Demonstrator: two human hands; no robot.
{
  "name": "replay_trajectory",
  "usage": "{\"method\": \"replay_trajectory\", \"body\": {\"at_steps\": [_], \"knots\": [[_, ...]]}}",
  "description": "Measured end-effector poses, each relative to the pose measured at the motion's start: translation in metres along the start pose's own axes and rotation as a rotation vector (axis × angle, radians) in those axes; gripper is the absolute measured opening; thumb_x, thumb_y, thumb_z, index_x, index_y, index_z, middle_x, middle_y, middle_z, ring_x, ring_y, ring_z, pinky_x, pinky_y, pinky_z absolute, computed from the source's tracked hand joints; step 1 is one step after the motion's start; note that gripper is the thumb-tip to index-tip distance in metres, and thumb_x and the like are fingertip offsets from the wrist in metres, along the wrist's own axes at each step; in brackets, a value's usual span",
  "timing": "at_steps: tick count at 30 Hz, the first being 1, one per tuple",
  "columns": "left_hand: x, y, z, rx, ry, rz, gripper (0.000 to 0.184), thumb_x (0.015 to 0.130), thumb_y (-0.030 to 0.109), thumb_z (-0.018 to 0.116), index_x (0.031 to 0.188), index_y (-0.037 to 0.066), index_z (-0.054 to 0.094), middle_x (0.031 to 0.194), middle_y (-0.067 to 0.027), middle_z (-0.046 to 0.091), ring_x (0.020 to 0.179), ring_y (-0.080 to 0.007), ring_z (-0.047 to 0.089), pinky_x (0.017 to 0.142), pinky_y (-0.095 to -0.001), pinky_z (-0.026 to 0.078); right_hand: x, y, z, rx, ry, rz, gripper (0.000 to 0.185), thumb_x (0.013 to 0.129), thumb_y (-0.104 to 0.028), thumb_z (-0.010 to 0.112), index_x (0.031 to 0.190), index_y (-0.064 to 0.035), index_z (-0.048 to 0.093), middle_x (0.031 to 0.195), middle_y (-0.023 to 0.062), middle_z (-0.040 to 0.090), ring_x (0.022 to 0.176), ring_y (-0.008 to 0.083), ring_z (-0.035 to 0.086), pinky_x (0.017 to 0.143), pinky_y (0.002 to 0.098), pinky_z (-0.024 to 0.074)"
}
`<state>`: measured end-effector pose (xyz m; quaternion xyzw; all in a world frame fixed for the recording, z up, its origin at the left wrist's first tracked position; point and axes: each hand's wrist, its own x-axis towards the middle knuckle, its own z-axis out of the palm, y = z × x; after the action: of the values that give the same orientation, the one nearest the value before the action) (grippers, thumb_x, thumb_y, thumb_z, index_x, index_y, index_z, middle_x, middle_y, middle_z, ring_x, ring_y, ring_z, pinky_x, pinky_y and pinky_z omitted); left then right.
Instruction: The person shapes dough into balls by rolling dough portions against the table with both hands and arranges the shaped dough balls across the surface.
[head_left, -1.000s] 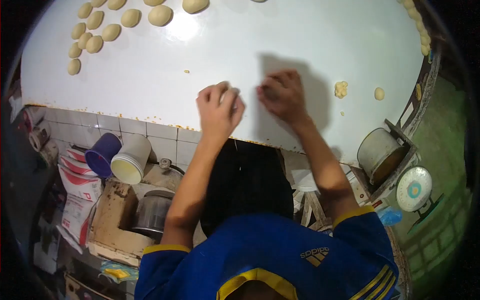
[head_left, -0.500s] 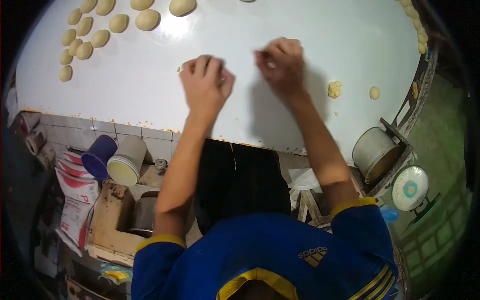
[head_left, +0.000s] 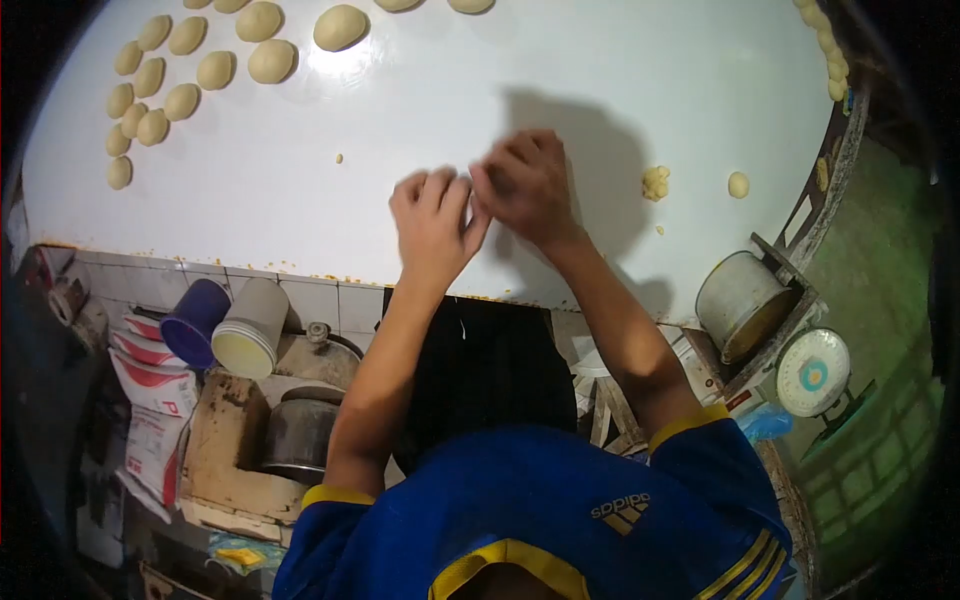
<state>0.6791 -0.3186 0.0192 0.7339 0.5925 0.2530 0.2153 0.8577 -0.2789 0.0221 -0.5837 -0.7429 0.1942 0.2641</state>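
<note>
My left hand (head_left: 435, 225) is just above the white table (head_left: 420, 110), its fingers curled downward and its thumb near the right hand. My right hand (head_left: 527, 190) is closed and blurred, its fingertips meeting the left thumb. Whatever the fingers pinch, if anything, is hidden. To the left lies a tiny dough crumb (head_left: 339, 158). On the right side sit a lumpy clump of dough scraps (head_left: 655, 183) and a small dough ball (head_left: 738, 185). Many smooth dough balls (head_left: 271, 62) are spread over the far left of the table.
A row of dough pieces (head_left: 829, 50) lines the far right edge. Below the table's right side are a metal pot (head_left: 735, 300) and a round dial scale (head_left: 813, 372). Lower left hold a purple bucket (head_left: 195, 322), a pale bucket (head_left: 250, 325) and printed sacks (head_left: 155, 400).
Both hands have come together and nearer my body; they were apart before. The right hand has moved down and left, the left hand down and slightly right. The view has shifted a little.
</note>
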Motion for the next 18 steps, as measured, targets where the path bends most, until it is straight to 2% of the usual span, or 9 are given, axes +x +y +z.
{"method": "replay_trajectory", "body": {"at_steps": [1,4,6,8,10,12,14,16,18], "knots": [[-0.019,-0.01,-0.004,0.001,0.012,0.023,0.028,0.086,0.022,0.089,0.112,0.016,0.08,0.126,-0.0051,0.074,0.12,-0.0357,0.063,0.106,-0.0494,0.051,-0.006,0.012,-0.008,-0.003,-0.002,-0.001,0.016,0.088,-0.02,0.092,0.091,-0.0164,0.076,0.101,0.0024,0.073,0.104,0.0286,0.064,0.094,0.0461,0.0493],[0.001,-0.044,-0.034,0.107,-0.042,-0.042,0.024,0.088,0.019,0.089,0.109,0.012,0.079,0.117,-0.0086,0.074,0.112,-0.0356,0.06,0.099,-0.051,0.049,-0.007,0.043,-0.029,-0.08,-0.069,-0.067,0.014,0.092,-0.023,0.087,0.09,-0.0165,0.074,0.103,0.0023,0.072,0.105,0.0317,0.064,0.094,0.047,0.0511],[0.043,-0.038,-0.018,0.112,0.104,0.023,0.024,0.09,0.02,0.087,0.11,0.012,0.077,0.117,-0.0097,0.073,0.111,-0.038,0.059,0.097,-0.0528,0.048,0.034,0.044,-0.026,-0.19,-0.046,-0.018,0.014,0.091,-0.024,0.088,0.091,-0.0164,0.075,0.103,0.0023,0.071,0.108,0.0318,0.065,0.096,0.0473,0.0512],[0.053,-0.016,0.002,0.096,0.091,-0.009,0.026,0.088,0.022,0.085,0.111,0.016,0.076,0.115,-0.0051,0.072,0.109,-0.036,0.062,0.093,-0.0506,0.049,0.038,0.025,-0.006,-0.149,0.014,0.0,0.016,0.091,-0.024,0.088,0.09,-0.0154,0.074,0.103,0.0023,0.071,0.11,0.0306,0.065,0.096,0.0469,0.0507],[0.019,-0.001,0.005,-0.003,-0.022,-0.013,0.031,0.087,0.022,0.087,0.116,0.013,0.076,0.123,-0.0102,0.073,0.116,-0.0396,0.06,0.102,-0.0542,0.049,0.014,0.005,-0.001,-0.027,-0.03,0.006,0.018,0.091,-0.023,0.088,0.088,-0.0149,0.073,0.103,0.0019,0.071,0.109,0.0293,0.065,0.094,0.0467,0.0502],[-0.011,-0.014,-0.003,-0.006,0.036,0.056,0.029,0.086,0.019,0.087,0.113,0.013,0.078,0.122,-0.0095,0.073,0.113,-0.039,0.06,0.101,-0.0529,0.048,-0.004,0.019,-0.016,-0.006,-0.039,-0.017,0.018,0.091,-0.023,0.088,0.087,-0.015,0.072,0.101,0.0017,0.071,0.109,0.0284,0.065,0.094,0.0465,0.0496],[-0.002,-0.039,-0.021,0.062,-0.02,0.024,0.025,0.086,0.016,0.087,0.109,0.013,0.078,0.118,-0.0081,0.073,0.109,-0.0379,0.06,0.099,-0.0517,0.048,-0.004,0.049,-0.031,-0.081,-0.052,-0.081,0.017,0.091,-0.022,0.088,0.088,-0.016,0.073,0.1,0.0013,0.072,0.108,0.028,0.065,0.094,0.0467,0.0495],[0.041,-0.039,-0.022,0.11,0.058,0.021,0.022,0.089,0.016,0.085,0.109,0.013,0.077,0.115,-0.0085,0.071,0.109,-0.0382,0.059,0.095,-0.052,0.048,0.024,0.051,-0.032,-0.157,-0.076,-0.036,0.015,0.088,-0.018,0.092,0.086,-0.0146,0.077,0.101,0.0016,0.073,0.103,0.03,0.063,0.091,0.0468,0.0512],[0.066,-0.02,-0.002,0.06,0.116,-0.007,0.02,0.087,0.016,0.083,0.105,0.016,0.075,0.112,-0.005,0.071,0.108,-0.0365,0.062,0.09,-0.0517,0.049,0.049,0.036,-0.011,-0.128,0.085,-0.063,0.017,0.089,-0.019,0.091,0.084,-0.0144,0.075,0.101,0.0014,0.073,0.102,0.0306,0.064,0.09,0.0462,0.0512]]}}
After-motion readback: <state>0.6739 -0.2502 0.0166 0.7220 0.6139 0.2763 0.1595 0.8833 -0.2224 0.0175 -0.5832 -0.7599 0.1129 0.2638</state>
